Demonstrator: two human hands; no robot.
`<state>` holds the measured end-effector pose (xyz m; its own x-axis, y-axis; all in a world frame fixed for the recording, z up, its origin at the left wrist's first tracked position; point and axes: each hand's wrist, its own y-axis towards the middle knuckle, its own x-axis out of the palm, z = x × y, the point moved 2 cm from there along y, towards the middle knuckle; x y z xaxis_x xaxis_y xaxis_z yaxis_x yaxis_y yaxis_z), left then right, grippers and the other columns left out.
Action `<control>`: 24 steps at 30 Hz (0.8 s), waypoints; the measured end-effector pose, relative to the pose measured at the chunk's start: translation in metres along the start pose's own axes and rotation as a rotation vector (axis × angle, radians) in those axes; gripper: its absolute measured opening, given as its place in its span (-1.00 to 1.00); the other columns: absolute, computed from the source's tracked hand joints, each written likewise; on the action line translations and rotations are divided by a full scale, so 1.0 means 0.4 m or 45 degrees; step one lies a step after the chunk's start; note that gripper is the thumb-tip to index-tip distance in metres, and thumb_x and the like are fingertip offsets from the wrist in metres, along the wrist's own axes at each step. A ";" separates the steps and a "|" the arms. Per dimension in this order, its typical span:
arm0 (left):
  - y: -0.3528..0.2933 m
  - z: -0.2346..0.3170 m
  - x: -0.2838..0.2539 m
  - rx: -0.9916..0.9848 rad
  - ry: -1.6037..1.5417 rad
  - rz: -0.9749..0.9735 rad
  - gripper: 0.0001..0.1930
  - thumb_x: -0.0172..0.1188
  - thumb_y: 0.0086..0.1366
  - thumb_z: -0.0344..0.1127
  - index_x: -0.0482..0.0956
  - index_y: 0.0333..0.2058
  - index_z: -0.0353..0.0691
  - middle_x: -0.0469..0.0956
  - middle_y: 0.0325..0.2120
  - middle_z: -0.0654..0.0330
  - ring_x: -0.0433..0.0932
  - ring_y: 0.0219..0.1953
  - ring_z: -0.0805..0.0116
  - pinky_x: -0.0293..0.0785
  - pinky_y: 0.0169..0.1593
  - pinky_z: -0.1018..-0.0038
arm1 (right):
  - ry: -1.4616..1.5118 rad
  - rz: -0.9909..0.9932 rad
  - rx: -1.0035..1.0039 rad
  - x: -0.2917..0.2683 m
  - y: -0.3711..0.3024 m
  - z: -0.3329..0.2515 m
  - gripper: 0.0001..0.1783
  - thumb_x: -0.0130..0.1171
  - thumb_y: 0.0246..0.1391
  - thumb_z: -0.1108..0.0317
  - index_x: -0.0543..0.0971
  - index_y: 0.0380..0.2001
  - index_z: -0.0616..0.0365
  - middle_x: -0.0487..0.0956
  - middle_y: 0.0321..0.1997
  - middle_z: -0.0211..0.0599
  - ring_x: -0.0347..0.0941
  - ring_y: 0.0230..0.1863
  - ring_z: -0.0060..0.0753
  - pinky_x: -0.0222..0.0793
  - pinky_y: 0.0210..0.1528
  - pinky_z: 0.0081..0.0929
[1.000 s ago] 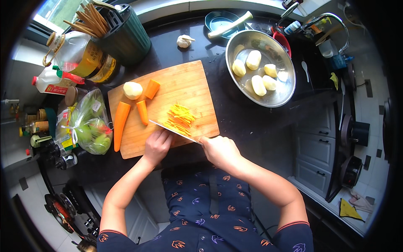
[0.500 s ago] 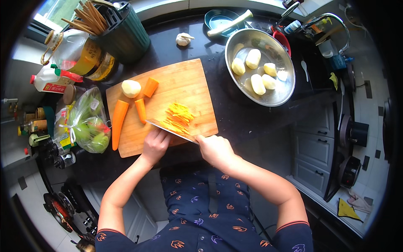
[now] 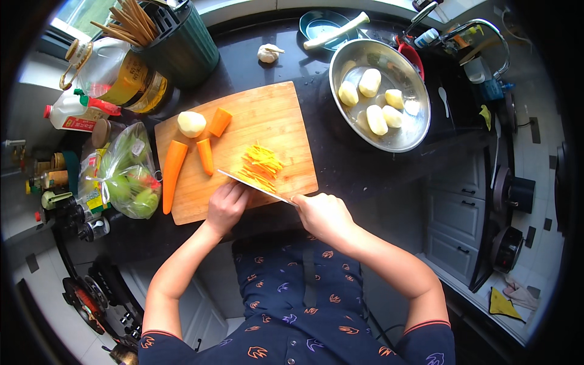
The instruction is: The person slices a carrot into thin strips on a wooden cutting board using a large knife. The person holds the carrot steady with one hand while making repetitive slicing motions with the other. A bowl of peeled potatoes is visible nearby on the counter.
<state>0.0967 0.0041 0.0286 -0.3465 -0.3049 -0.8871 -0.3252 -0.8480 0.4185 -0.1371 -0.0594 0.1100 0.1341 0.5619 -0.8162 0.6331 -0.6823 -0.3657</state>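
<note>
My right hand (image 3: 325, 216) grips the handle of a kitchen knife (image 3: 258, 188), its blade slanting across the near part of a wooden cutting board (image 3: 280, 115). Close against the blade's near side, my left hand (image 3: 227, 205) has its fingers curled; whatever lies under them is hidden. Just beyond the blade is a heap of thin orange carrot shreds (image 3: 261, 163). Farther left on the board lie a long carrot piece (image 3: 174, 173), a short carrot stick (image 3: 205, 156), a carrot chunk (image 3: 220, 121) and a peeled potato (image 3: 191, 123).
A metal bowl (image 3: 415, 85) holding several peeled potatoes stands to the right. Garlic (image 3: 268, 53) lies behind the board. Left are a bag of green vegetables (image 3: 131, 176), an oil jug (image 3: 112, 70) and a dark green utensil holder (image 3: 185, 52) with chopsticks.
My right hand and the knife have shifted slightly to the right. My left hand stays curled beside the blade, and the carrot shreds look much the same.
</note>
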 end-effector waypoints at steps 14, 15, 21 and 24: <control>0.029 0.001 -0.011 -0.013 0.001 -0.034 -0.86 0.33 -0.01 -0.36 0.65 -0.40 -0.13 0.54 -0.45 0.24 0.56 -0.34 0.28 0.51 -0.28 0.36 | 0.001 -0.016 0.017 0.006 0.008 0.002 -0.83 0.14 0.21 0.33 0.66 -0.21 0.11 0.60 -0.59 0.01 0.62 -0.49 0.07 0.58 -0.40 -0.06; 0.034 -0.003 -0.017 -0.015 -0.014 -0.060 -0.87 0.33 -0.02 -0.35 0.64 -0.42 -0.12 0.53 -0.46 0.25 0.56 -0.35 0.28 0.50 -0.29 0.37 | 0.003 -0.013 0.019 0.004 0.009 0.002 -0.83 0.14 0.21 0.33 0.66 -0.21 0.11 0.60 -0.58 0.00 0.62 -0.49 0.07 0.58 -0.40 -0.06; 0.057 -0.012 -0.043 0.037 -0.035 -0.091 -0.88 0.31 -0.08 -0.34 0.60 -0.49 -0.09 0.51 -0.50 0.28 0.55 -0.37 0.30 0.47 -0.29 0.38 | 0.031 0.005 0.025 0.004 0.008 0.000 -0.82 0.13 0.21 0.34 0.66 -0.20 0.11 0.61 -0.57 0.02 0.63 -0.48 0.08 0.58 -0.39 -0.04; 0.039 -0.016 -0.021 0.083 -0.058 -0.123 -0.88 0.29 -0.08 -0.35 0.59 -0.49 -0.11 0.51 -0.49 0.26 0.55 -0.37 0.28 0.49 -0.29 0.37 | 0.043 0.001 0.032 0.005 0.002 0.007 -0.82 0.13 0.21 0.34 0.65 -0.20 0.11 0.61 -0.57 0.02 0.63 -0.47 0.09 0.58 -0.38 -0.04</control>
<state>0.1003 -0.0093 0.0413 -0.3502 -0.2016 -0.9147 -0.4151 -0.8420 0.3445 -0.1382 -0.0601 0.1067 0.1605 0.5764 -0.8012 0.6137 -0.6941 -0.3764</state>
